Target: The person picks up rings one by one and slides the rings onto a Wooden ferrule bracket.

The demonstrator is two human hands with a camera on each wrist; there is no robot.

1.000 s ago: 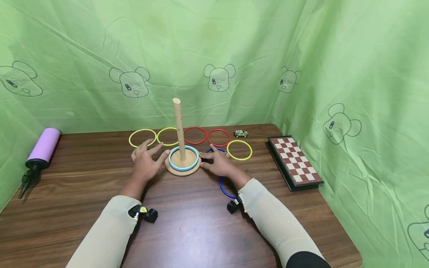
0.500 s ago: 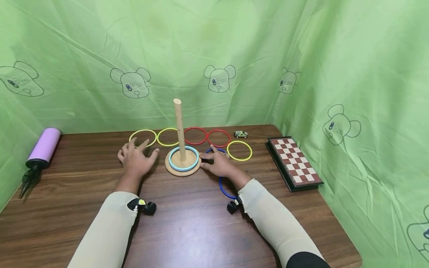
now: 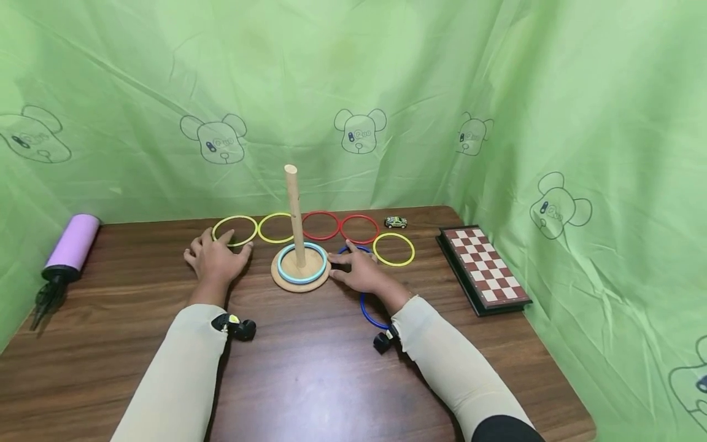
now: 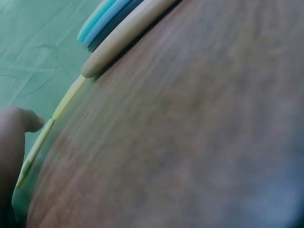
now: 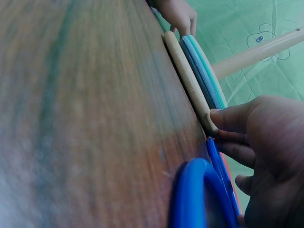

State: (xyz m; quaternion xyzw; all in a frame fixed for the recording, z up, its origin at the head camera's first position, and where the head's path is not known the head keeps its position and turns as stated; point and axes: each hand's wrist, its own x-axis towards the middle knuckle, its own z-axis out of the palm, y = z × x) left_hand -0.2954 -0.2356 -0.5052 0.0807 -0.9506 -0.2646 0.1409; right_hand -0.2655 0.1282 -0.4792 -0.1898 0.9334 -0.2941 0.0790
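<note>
My left hand (image 3: 215, 261) is low over the table, its spread fingers at the near edge of the leftmost yellow ring (image 3: 255, 231). In the left wrist view only part of that hand (image 4: 12, 137) shows, beside the edge-on yellow ring (image 4: 35, 154). A wooden peg stand (image 3: 294, 212) rises upright at the middle, with light blue rings (image 3: 302, 280) stacked round its peg on the round base. Thumb and fingertips of my right hand (image 3: 359, 270) touch the right rim of that base (image 5: 194, 90). Part of a blue ring (image 3: 369, 313) lies under this hand and wrist.
A second yellow ring (image 3: 275, 241) and two red rings (image 3: 322, 239) (image 3: 360, 242) lie along the back. Further right are another yellow ring (image 3: 394, 264) and a toy car (image 3: 395, 222). A chessboard (image 3: 486, 267) lies at the right, a purple hand pump (image 3: 72, 245) at the far left.
My left hand has moved left, away from the stand's base, to the near side of the leftmost yellow ring. The right hand stays at the base's rim.
</note>
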